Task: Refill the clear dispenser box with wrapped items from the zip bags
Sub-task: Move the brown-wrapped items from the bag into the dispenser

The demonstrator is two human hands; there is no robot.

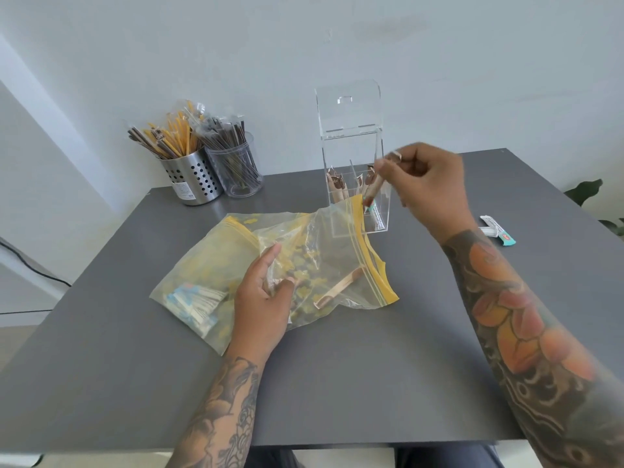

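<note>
A clear dispenser box [353, 146] stands at the table's far middle with its lid up. Brown wrapped sticks [338, 187] lean inside it. My right hand [427, 184] pinches a brown wrapped stick [374, 192] over the box's open front part. In front of the box lies an open yellow-tinted zip bag [324, 261] with one brown stick [339, 287] inside. My left hand [266, 295] rests on this bag and pinches its plastic. Under it lies a second zip bag [199, 285] with white and blue wrapped items [197, 304].
A perforated steel cup [192, 179] and a clear cup [236, 170], both full of wrapped sticks, stand at the far left. Two loose white and teal packets [498, 231] lie at the right of the grey table [337, 383]. A plant leaf [586, 192] shows at the right edge.
</note>
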